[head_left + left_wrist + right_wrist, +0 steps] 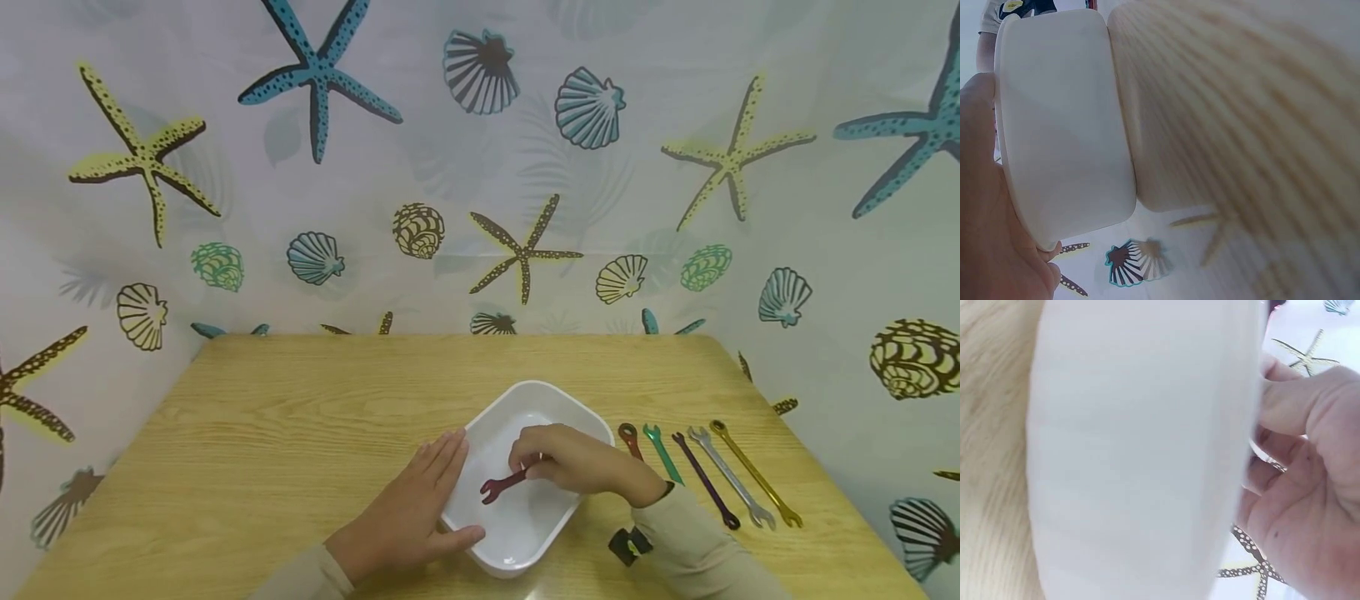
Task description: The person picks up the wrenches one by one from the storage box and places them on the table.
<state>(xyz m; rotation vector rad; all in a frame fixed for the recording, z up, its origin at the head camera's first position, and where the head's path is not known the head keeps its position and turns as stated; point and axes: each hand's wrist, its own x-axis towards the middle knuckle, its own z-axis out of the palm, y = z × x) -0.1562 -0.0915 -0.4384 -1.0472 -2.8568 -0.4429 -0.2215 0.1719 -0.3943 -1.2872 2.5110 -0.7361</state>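
A white rectangular basin (504, 567) with rounded corners stands on the wooden table. My left hand (408, 517) rests along its left rim, fingers extended and thumb spread toward the near end. Over the basin's inside, my right hand (573, 460) pinches a dark red wrench (502, 485), its open-ended jaw pointing left and toward me. The hand covers the wrench's other end. In the left wrist view the basin's outer wall (1066, 125) stands beside the left hand (991, 206). The wall (1141, 450) hides the wrench in the right wrist view, with the right hand (1310, 469) behind the rim.
Right of the basin lie an orange-red wrench (632, 440), a green wrench (663, 454), a purple wrench (708, 482), a silver wrench (731, 475) and a gold wrench (753, 472), side by side. A curtain (450, 167) with shells and starfish hangs behind the table (285, 400).
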